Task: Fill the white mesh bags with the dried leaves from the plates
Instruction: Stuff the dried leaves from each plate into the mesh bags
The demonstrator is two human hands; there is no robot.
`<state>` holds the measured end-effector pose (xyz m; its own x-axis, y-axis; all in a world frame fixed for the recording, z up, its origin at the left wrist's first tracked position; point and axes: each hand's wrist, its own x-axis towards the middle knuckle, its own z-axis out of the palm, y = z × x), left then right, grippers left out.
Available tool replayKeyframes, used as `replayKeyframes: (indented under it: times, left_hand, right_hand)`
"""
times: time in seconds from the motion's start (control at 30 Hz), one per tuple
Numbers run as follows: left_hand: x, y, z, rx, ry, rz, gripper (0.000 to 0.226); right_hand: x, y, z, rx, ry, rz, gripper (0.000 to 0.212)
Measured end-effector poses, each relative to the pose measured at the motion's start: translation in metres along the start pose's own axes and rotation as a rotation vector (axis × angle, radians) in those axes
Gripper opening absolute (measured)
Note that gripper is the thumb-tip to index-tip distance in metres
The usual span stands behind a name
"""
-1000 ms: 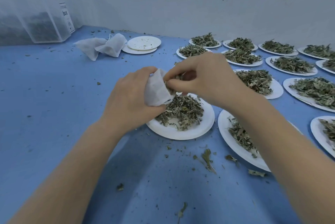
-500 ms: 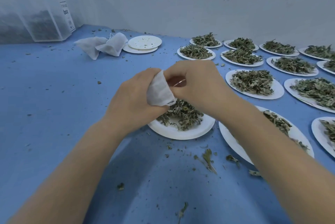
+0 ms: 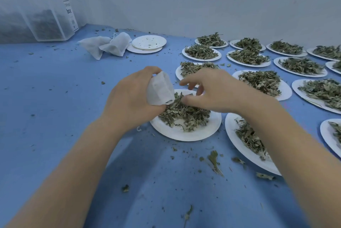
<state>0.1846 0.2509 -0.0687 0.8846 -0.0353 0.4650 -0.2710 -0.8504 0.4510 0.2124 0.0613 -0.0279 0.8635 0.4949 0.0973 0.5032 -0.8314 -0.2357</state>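
The left hand (image 3: 132, 102) is clamped round a small white mesh bag (image 3: 160, 90), fingers and thumb curled about it, with the bag's mouth turned down and to the right. The right hand (image 3: 215, 92) hovers just beside it with its fingers loosely spread and holding nothing I can make out; the two hands are close but apart.

Both hang over the near plate (image 3: 184, 133), and its heap of dried leaves (image 3: 184, 114) lies directly under them, just below the bag's opening. The bag's long axis slants from the upper left down toward the heap. The empty right hand is the nearer one to the leaves, so I would expect it to take the next pinch.

More loaded plates (image 3: 262, 83) spread toward the bench's far right corner; spare bags (image 3: 108, 45) lie near the far left.
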Motion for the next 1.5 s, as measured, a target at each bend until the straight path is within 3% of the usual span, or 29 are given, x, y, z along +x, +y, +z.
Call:
replayKeyframes:
  times: [0.13,0.37,0.47,0.83,1.2,1.4,1.5]
  left_hand:
    - [0.000,-0.001,0.000,0.003,-0.010,0.000,0.063]
    - [0.001,-0.007,0.000,0.026,-0.056,-0.024,0.062]
    - [0.003,-0.011,-0.003,0.033,-0.049,-0.051,0.063]
    - [0.004,-0.016,-0.004,0.066,-0.069,-0.080,0.057]
    - [0.001,-0.003,0.006,-0.041,0.010,0.017,0.064]
    - [-0.002,0.003,0.009,-0.014,-0.015,0.109,0.061]
    - [-0.001,0.002,0.007,-0.018,-0.002,0.085,0.061]
  right_hand:
    - [0.005,-0.003,0.024,-0.022,-0.095,-0.013,0.057]
    - [0.009,0.000,0.029,-0.054,-0.004,-0.040,0.029]
    - [0.008,0.003,0.023,-0.045,0.014,-0.047,0.026]
    - [-0.002,0.006,-0.011,0.083,0.284,-0.054,0.025]
    - [-0.002,-0.024,-0.001,0.000,0.214,-0.118,0.021]
    - [-0.002,-0.025,0.003,0.261,0.198,-0.154,0.013]
    - [-0.005,-0.021,-0.004,0.517,0.084,-0.159,0.023]
